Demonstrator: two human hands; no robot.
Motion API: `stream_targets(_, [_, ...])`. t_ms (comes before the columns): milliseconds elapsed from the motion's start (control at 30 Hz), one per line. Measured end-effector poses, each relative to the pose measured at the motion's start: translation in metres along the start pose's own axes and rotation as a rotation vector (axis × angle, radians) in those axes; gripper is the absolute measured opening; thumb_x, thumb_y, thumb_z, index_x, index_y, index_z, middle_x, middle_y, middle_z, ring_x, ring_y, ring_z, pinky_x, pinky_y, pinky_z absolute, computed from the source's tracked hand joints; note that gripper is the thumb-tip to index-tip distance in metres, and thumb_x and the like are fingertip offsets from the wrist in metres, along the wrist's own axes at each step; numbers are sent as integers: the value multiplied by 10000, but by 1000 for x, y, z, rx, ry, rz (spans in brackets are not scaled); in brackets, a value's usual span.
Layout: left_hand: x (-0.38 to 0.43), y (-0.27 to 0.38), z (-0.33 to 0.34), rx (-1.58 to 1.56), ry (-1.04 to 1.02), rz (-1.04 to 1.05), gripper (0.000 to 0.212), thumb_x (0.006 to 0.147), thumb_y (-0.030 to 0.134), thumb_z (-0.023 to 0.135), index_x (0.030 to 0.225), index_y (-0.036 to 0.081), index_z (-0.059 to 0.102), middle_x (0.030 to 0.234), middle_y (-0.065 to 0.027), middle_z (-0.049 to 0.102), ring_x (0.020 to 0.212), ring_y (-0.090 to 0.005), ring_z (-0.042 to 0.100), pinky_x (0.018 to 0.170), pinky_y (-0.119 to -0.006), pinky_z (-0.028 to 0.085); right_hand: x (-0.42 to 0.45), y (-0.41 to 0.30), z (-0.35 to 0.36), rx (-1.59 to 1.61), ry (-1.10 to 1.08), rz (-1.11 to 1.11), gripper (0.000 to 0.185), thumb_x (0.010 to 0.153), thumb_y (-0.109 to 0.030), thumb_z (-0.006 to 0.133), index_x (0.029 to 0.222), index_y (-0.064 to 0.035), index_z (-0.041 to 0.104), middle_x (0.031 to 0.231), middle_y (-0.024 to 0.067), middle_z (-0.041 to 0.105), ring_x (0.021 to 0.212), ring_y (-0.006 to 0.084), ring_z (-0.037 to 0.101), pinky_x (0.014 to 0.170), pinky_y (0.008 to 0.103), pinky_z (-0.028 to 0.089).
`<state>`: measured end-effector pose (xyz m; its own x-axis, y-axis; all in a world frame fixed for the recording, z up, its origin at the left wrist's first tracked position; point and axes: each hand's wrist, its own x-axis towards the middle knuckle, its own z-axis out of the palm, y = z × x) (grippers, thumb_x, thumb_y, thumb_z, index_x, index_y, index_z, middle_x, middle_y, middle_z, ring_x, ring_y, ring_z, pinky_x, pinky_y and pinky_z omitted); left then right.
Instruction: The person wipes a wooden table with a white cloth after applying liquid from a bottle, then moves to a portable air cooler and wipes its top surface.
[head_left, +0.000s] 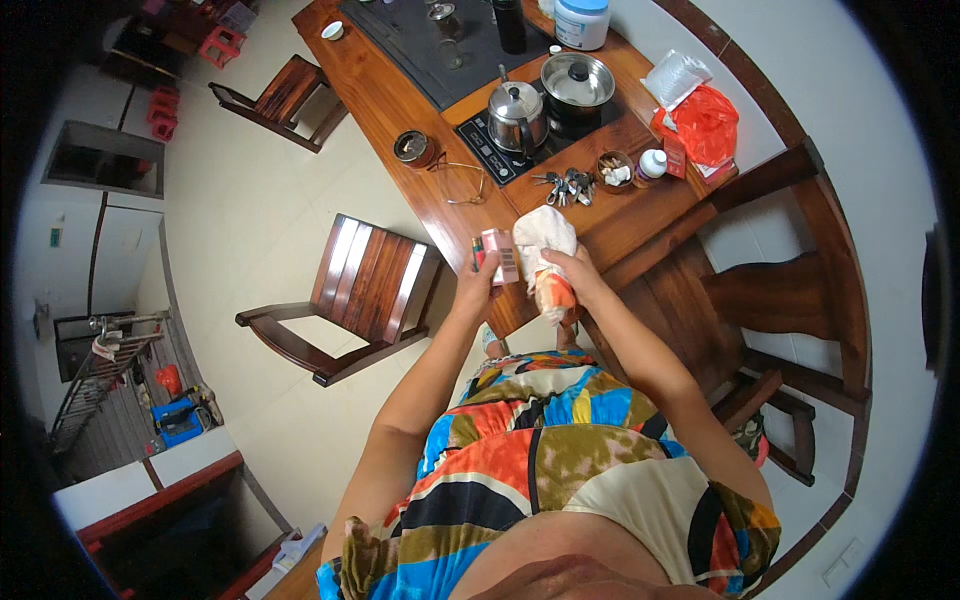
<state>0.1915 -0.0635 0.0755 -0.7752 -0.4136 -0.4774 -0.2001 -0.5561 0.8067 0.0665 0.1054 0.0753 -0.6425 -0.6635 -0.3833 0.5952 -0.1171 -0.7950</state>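
Observation:
At the near corner of the wooden table (450, 225), my left hand (478, 283) grips a small pink and white box (500, 257) together with a green and red item that may be a lighter (478, 253). A white cloth (544, 232) with an orange patch is bunched in my right hand (576, 271), just right of the box. Beyond the cloth lie several keys (568, 186), a small round bowl (616, 171) with white and brown bits, and a white-capped bottle (649, 166). Clear-framed glasses (463, 182) rest left of the keys.
A steel kettle (517, 116) and a lidded steel pot (577, 81) stand on the cooktop (491, 154). A dark round container (414, 148) sits near the left edge. A red plastic bag (703, 126) lies at right. Wooden chairs (371, 277) stand beside the table.

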Motion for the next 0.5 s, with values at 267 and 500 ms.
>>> stream_targets(267, [-37, 47, 38, -198, -159, 214, 484, 1014, 369, 540, 1410, 102, 459, 1260, -121, 624, 1142, -252, 632, 999, -405, 523, -65, -76, 106, -1244, -137, -963, 632, 778, -233, 760, 1364, -111, 556, 1477, 164, 384, 1346, 340, 413, 1101, 459, 366])
stream_targets(500, [-56, 59, 40, -208, -81, 220, 377, 964, 357, 643, 1214, 93, 544, 1041, -49, 661, 869, -173, 675, 737, -330, 592, 4, -62, 76, -224, -82, -249, 326, 980, -234, 602, 1227, -22, 610, 1041, 59, 685, 884, 142, 674, 750, 263, 542])
